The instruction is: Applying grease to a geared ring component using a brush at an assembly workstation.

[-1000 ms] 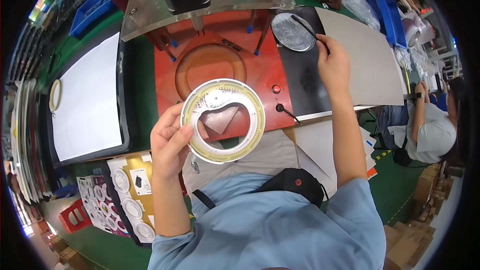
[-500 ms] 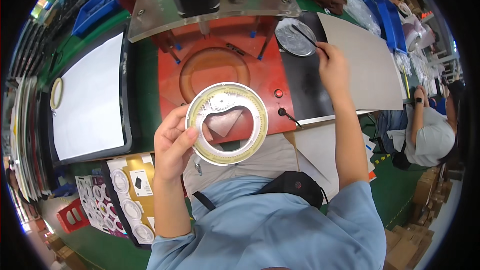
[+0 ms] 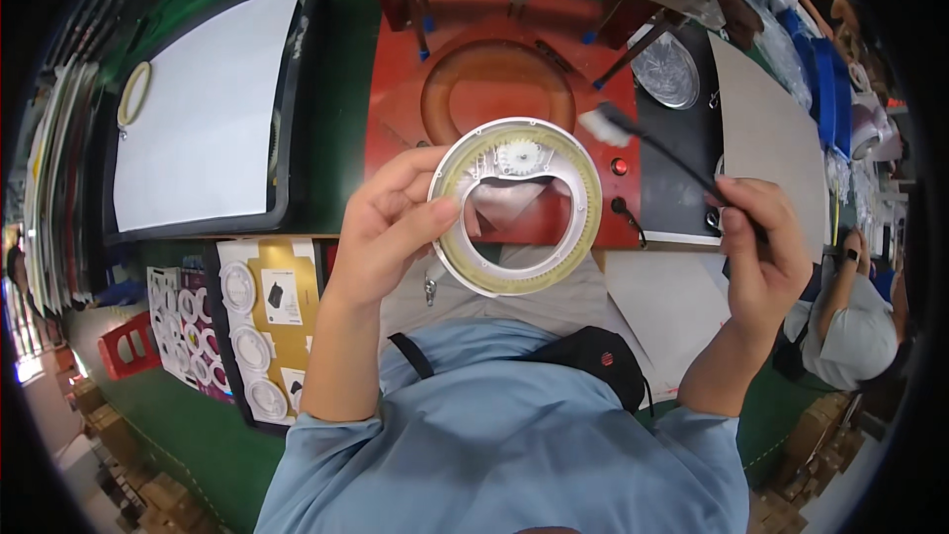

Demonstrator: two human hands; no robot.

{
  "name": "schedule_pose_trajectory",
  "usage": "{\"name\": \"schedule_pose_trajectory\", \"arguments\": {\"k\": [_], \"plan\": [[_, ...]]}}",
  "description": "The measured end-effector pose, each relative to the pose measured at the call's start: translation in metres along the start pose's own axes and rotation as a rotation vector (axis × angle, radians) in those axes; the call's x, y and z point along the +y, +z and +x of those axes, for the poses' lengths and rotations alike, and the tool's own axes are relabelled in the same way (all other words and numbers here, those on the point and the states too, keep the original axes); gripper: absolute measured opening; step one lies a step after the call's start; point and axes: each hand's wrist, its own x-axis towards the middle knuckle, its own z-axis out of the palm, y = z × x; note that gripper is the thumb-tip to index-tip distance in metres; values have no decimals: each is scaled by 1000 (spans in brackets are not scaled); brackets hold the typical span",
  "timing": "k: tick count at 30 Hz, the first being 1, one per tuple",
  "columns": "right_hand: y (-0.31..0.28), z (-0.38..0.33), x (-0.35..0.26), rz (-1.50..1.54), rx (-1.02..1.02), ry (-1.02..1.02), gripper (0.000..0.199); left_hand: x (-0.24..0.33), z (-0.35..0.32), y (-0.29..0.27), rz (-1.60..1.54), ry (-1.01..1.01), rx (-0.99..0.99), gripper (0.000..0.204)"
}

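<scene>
My left hand grips the left edge of a white round plastic ring housing, thumb on its face. Inside the housing runs a pale yellow toothed ring, and a small white gear sits at the top of its opening. In my right hand is a black-handled brush, pinched near the end of its handle. Its white bristles point toward the housing's upper right and stay apart from it. A round silvery dish lies on the black board beyond the brush.
A red machine base with an amber ring stands ahead, under a clear plate on legs. A red button is at its right. Left lies a white sheet on a black tray, holding a yellow ring. Another person sits far right.
My right hand has drawn the brush back from the dish toward the housing. The view has shifted, and the housing now appears farther right, still in my left hand.
</scene>
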Motion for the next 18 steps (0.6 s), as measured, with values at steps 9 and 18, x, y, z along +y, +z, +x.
{"name": "schedule_pose_trajectory", "arguments": {"k": [9,18], "plan": [[28,15,-16,-111,-133,-187,25,1,0,3,16,20,6,41],[23,11,-19,-250,-149,-238,31,3,-2,5,30,-9,40,43]]}}
